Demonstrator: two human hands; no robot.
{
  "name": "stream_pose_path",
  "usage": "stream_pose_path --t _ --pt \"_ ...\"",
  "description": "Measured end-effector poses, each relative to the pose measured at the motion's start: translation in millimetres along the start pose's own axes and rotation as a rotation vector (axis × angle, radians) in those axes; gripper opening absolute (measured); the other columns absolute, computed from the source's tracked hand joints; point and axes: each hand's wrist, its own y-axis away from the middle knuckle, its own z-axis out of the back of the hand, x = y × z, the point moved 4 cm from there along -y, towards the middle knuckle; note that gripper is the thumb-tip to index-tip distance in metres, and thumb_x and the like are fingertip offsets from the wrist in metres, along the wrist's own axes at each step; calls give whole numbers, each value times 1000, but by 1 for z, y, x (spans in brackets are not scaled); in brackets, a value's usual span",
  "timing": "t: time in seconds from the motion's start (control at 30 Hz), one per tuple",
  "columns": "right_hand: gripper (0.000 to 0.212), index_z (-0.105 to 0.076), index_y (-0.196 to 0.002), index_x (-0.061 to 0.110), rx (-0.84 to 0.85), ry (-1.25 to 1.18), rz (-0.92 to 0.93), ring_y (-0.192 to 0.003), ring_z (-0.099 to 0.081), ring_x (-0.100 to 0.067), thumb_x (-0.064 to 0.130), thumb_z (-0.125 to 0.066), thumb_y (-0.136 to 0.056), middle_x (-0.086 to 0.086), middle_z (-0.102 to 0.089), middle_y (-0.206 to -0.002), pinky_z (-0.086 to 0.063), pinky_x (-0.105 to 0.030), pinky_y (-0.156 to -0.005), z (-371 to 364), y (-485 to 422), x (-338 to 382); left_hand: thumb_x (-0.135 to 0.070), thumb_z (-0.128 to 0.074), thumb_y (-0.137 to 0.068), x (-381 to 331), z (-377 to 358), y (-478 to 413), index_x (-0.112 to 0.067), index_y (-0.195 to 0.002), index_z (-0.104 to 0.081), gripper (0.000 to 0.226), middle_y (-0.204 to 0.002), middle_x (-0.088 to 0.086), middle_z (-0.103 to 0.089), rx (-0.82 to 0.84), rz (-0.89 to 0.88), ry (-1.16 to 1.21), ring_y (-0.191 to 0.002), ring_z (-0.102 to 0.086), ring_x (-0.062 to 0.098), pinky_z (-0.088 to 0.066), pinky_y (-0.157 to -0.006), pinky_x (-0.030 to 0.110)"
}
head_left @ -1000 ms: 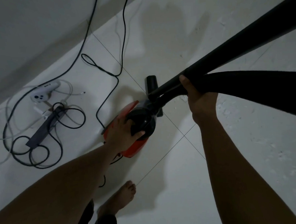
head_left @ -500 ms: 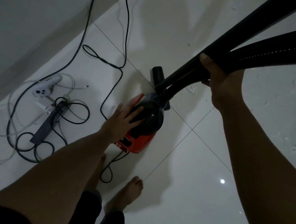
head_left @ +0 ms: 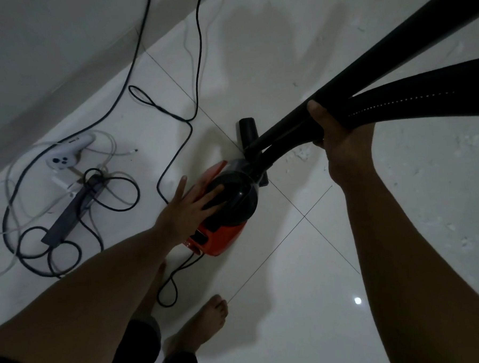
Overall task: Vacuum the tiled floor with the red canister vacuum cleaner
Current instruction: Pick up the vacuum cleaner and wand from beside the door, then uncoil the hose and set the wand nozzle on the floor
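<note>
**Item: red canister vacuum cleaner, in use on tiled floor**

1. Bare foot (head_left: 204, 322): planted on the tiled floor (head_left: 310, 330), just behind the canister.
2. Left hand (head_left: 187, 211): grip spread, with straight fingers laid flat on the canister's dark domed top. It presses or steadies and does not clasp.
3. Red canister vacuum cleaner (head_left: 222, 239): sits on the floor close to a tile joint crossing, between the two forearms.
   - Handling, judged: a small hard plastic shell, probably light enough to lift one-handed. It looks smooth and likely to slide on glossy tile if tugged by the hose.
   - Best hold, judged: the top of the body. No carry handle can be made out under the hand.
4. Right hand (head_left: 342, 148): grip curled round the wand (head_left: 392, 43), thumb on top, where the hose (head_left: 428, 96) runs alongside.
   - The wand looks rigid and good for steering. The hose is ribbed and looks flexible, so it makes a poor hold.
5. Short black nozzle (head_left: 248, 129): on the floor just beyond the canister.
6. Power cord (head_left: 197, 72): trails loosely across the tiles and looks like a snag risk.
7. Power strip (head_left: 71, 215): lies among tangled leads, left of the canister and well apart from it.
8. White controller (head_left: 65, 158): beyond the strip.
9. Wall (head_left: 45, 52): farthest.
</note>
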Motion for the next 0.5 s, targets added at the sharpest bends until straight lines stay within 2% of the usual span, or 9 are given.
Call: stream_pose_path --t 0.17,0.27,0.33,0.37,0.4,0.43,0.47,0.5 --pt "63 -51 -127 0 -42 8 -9 -112 -64 -24 18 -84 -76 -16 -65 -120 -49 -55 -98 -2 1 -7 -55 -92 -48 -10 18 5 -28 -156 -20 132 -163 14 -25 49 71 121 -142 -34 49 -33 -101 77" --pt "63 -55 -124 0 -53 30 -23 -111 -64 -26 22 -86 -74 -15 -65 -118 -50 -54 -97 -1 1 -11 -48 -93 -51 -11 22 7 -29 -153 -24 125 -160 13 -34 153 83 207 -139 -39 47 -36 -94 77" --pt "59 -58 -120 2 -70 53 -22 -109 -65 -25 26 -86 -73 -13 -67 -115 -50 -54 -96 0 -1 -11 -47 -85 -68 -9 23 5 -39 -155 -12 113 -165 3 -22 258 123 276 -149 -25 40 -24 -100 80" --pt "57 -60 -117 4 -80 58 -29 -108 -65 -24 27 -87 -73 -11 -68 -114 -51 -53 -96 0 -2 -12 -47 -74 -81 -9 25 4 -48 -153 -3 101 -167 -5 -15 258 182 364 -152 -17 34 -13 -105 80" --pt "54 -62 -115 6 -86 61 -34 -107 -66 -22 28 -87 -73 -9 -69 -112 -51 -52 -97 1 -2 -12 -45 -62 -92 -8 30 1 -55 -151 -2 85 -167 -11 -14 243 277 524 -153 -17 28 -5 -110 77" --pt "52 -63 -113 8 -89 60 -40 -107 -66 -20 29 -87 -73 -7 -70 -112 -50 -50 -98 1 -3 -15 -40 -54 -97 -6 38 -1 -56 -151 -10 71 -164 -15 -23 180 357 667 -149 -27 23 -8 -114 72" --pt "51 -63 -113 8 -91 58 -39 -108 -65 -19 30 -87 -73 -5 -70 -111 -50 -49 -99 2 -2 -15 -34 -53 -99 -3 56 -6 -49 -151 -26 60 -156 -13 -39 82 422 763 -140 -42 22 -22 -113 65" --pt "52 -63 -112 8 -96 61 -39 -108 -65 -18 32 -87 -73 -5 -70 -111 -50 -48 -100 2 -2 -14 -29 -56 -98 2 78 -15 -38 -147 -42 52 -142 -9 -55 -23 485 867 -128 -55 22 -38 -108 51"
